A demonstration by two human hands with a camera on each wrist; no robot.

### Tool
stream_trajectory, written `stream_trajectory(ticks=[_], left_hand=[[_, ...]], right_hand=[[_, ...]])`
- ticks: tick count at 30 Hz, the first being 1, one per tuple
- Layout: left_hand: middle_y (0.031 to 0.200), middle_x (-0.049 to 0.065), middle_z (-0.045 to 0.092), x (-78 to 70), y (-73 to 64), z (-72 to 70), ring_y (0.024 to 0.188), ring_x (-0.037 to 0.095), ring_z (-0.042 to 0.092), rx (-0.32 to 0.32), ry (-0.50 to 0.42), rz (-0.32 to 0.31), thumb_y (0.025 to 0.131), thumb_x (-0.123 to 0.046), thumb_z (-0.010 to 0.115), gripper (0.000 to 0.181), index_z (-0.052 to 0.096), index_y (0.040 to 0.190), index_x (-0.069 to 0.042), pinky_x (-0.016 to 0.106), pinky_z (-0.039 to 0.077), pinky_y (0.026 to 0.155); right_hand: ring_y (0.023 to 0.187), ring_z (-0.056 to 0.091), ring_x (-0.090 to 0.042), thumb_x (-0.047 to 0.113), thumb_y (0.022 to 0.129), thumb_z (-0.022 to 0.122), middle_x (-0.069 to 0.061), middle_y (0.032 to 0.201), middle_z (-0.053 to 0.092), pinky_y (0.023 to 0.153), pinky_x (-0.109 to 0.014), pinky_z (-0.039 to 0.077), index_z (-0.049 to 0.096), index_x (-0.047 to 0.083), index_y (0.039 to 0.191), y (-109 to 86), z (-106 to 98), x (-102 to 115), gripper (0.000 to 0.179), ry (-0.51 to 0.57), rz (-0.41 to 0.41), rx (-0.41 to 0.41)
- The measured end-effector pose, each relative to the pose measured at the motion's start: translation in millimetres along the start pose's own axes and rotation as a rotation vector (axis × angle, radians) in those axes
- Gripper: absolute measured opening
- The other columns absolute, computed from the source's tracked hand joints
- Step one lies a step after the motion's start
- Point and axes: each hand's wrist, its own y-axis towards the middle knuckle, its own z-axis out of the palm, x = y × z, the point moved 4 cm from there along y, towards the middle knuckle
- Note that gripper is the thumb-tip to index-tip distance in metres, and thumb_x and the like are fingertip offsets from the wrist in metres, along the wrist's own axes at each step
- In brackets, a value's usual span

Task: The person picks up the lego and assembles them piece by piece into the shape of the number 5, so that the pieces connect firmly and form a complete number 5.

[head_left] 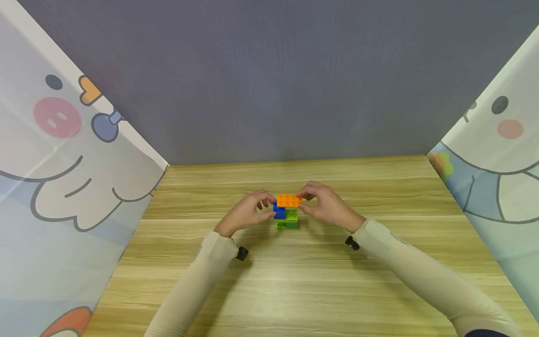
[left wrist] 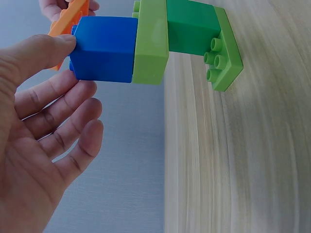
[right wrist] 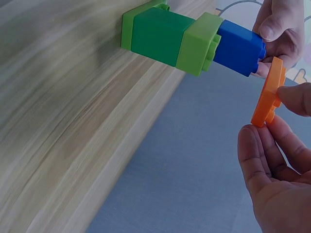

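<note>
A stack of toy building bricks stands on the table. At its foot is a light green plate (left wrist: 229, 63), bearing a dark green brick (right wrist: 158, 36). Over that sits a second light green plate (left wrist: 151, 46), and a blue brick (left wrist: 106, 48) tops one end of it. My left hand (head_left: 246, 211) pinches the blue brick near its top between thumb and fingers. My right hand (head_left: 328, 206) holds a thin orange plate (head_left: 288, 201) by one end. Tilted, the orange plate is just over the blue brick's studs; whether they touch I cannot tell.
The wooden table (head_left: 294, 290) surrounds the stack. A grey wall or panel (head_left: 294, 84) rises behind it, with cartoon-printed panels (head_left: 50, 154) on both sides. Each sleeve has a small black device (head_left: 242, 253) at the wrist.
</note>
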Motion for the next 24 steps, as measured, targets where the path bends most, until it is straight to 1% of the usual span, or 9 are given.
stream_trajectory(ticks=[2, 6, 9, 13, 17, 21, 24], left_hand=[[0.102, -0.005, 0.060, 0.2, 0.2, 0.0, 0.084, 0.013, 0.055, -0.001, 0.000, -0.002, 0.086, -0.021, 0.072, 0.026, 0.063, 0.108, -0.011, 0.026, 0.049, 0.074], [0.100, -0.006, 0.060, 0.7, 0.5, 0.2, 0.083, 0.011, 0.055, -0.001, 0.002, -0.006, 0.086, -0.022, 0.072, 0.026, 0.063, 0.107, -0.011, 0.024, 0.049, 0.073], [0.100, -0.005, 0.060, 0.9, 0.7, 0.2, 0.082, 0.011, 0.055, 0.001, -0.001, -0.002, 0.085, -0.021, 0.072, 0.026, 0.063, 0.107, -0.011, 0.024, 0.049, 0.073], [0.101, 0.001, 0.062, 1.0, 0.6, 0.0, 0.082, 0.013, 0.055, 0.001, -0.011, 0.006, 0.085, -0.021, 0.072, 0.026, 0.062, 0.106, -0.010, 0.026, 0.049, 0.073], [0.102, 0.004, 0.062, 2.3, 0.6, 0.2, 0.083, 0.014, 0.055, 0.001, -0.022, 0.003, 0.086, -0.022, 0.072, 0.026, 0.061, 0.107, -0.010, 0.028, 0.050, 0.073], [0.102, 0.006, 0.062, 3.1, 0.6, 0.6, 0.083, 0.015, 0.055, -0.001, -0.034, -0.005, 0.086, -0.023, 0.072, 0.029, 0.060, 0.109, -0.011, 0.029, 0.050, 0.073], [0.103, 0.006, 0.062, 3.6, 0.8, 0.6, 0.083, 0.014, 0.054, -0.005, -0.037, -0.011, 0.085, -0.025, 0.072, 0.035, 0.059, 0.115, -0.010, 0.028, 0.049, 0.073]], right_hand=[[0.088, 0.060, -0.023, 0.009, 0.081, 0.075, 0.002, 0.097, 0.060, 0.078, -0.032, 0.050, 0.068, 0.008, 0.106, 0.7, 1.4, 0.7, 0.026, -0.007, 0.004, 0.011], [0.088, 0.059, -0.024, 0.009, 0.081, 0.075, 0.001, 0.097, 0.060, 0.079, -0.037, 0.051, 0.068, 0.007, 0.106, 2.2, 3.4, 2.1, 0.026, 0.007, 0.005, 0.024], [0.088, 0.059, -0.021, 0.009, 0.081, 0.075, 0.000, 0.097, 0.060, 0.079, -0.040, 0.051, 0.068, 0.007, 0.105, 3.2, 4.3, 2.6, 0.025, 0.015, 0.011, 0.029], [0.088, 0.058, -0.020, 0.010, 0.081, 0.076, 0.001, 0.097, 0.060, 0.078, -0.036, 0.050, 0.069, 0.008, 0.105, 4.1, 5.1, 2.9, 0.025, 0.002, 0.014, 0.036], [0.088, 0.059, -0.022, 0.010, 0.081, 0.076, 0.002, 0.096, 0.060, 0.077, -0.032, 0.049, 0.069, 0.008, 0.105, 4.4, 5.8, 2.9, 0.025, -0.003, 0.009, 0.039], [0.086, 0.058, -0.017, 0.010, 0.080, 0.076, 0.003, 0.096, 0.060, 0.077, -0.030, 0.050, 0.069, 0.009, 0.104, 3.9, 6.4, 2.6, 0.025, -0.018, -0.007, 0.040], [0.085, 0.056, -0.012, 0.011, 0.080, 0.076, 0.004, 0.096, 0.060, 0.076, -0.029, 0.050, 0.069, 0.010, 0.103, 3.8, 7.0, 2.4, 0.024, -0.032, -0.020, 0.041]])
